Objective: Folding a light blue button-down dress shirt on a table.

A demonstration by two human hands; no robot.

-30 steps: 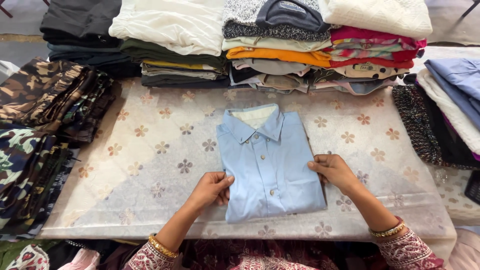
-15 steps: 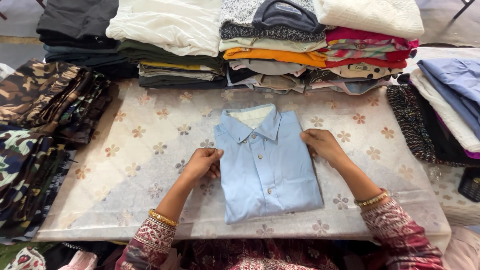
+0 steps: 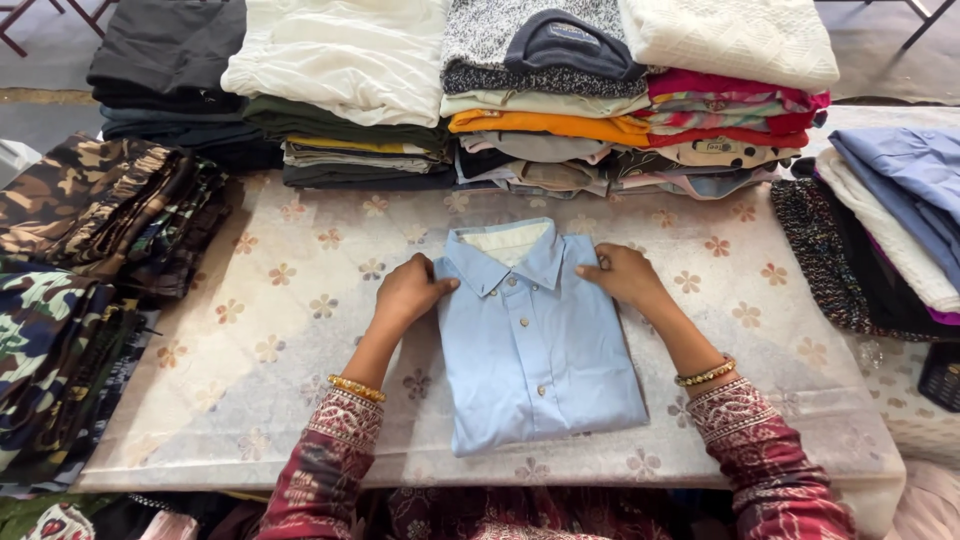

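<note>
Camouflage stacks [image 3: 70,300] at nine o'clock. Left hand [image 3: 408,292], fingers curled, is pressed on folded blue shirt [image 3: 535,345], laid mid-desk [image 3: 250,350]; right hand [image 3: 625,273], fingers bent, is touching its collar. Folded piles [image 3: 540,130] at twelve o'clock.

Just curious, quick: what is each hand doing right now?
Left hand: curled fingers on the blue shirt by its collar.
Right hand: same, opposite side.

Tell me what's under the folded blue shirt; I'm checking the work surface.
The light blue shirt lies on a pale floral table cover, left hand and right hand at its shoulders. Whatever lies directly beneath the shirt is hidden.
</note>
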